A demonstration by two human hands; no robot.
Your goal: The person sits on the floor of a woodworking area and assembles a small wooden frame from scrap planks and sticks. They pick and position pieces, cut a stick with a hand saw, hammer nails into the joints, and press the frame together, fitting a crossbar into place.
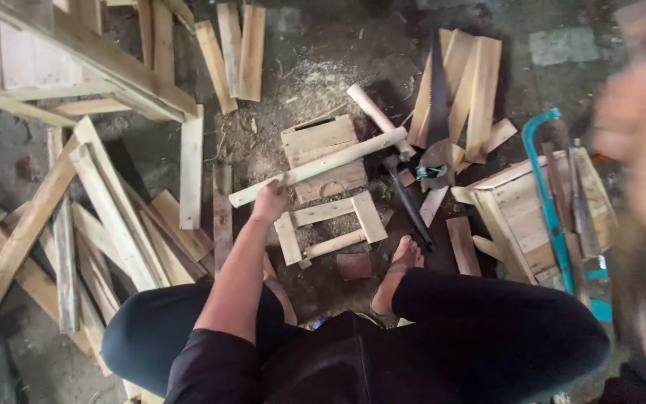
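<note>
My bare foot [401, 262] sits just beside the small slat frame [330, 224]. L hand [271, 200] wrapped round the long wood stick [319, 164], lying across the wooden box [323, 153]. R hand [641, 127] up, blurred, can't tell grip. Risk: stick slips off, hits toes; hammer [405, 194] close too.

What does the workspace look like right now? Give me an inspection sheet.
Surface: bare, dusty ground with sawdust.
Job's things: long pale wooden stick, held at an angle above a small slatted wooden frame and a wooden block.
Clutter: loose planks at left; board pile with a handsaw; hammer; wooden crate carrying a teal-framed saw.
Grippers: left hand grips the stick's near end; right hand is raised and blurred, grip not readable.
Cables: nothing seen.
Surroundings: wooden frame structure upper left; the person's bare foot beside the slatted frame.
</note>
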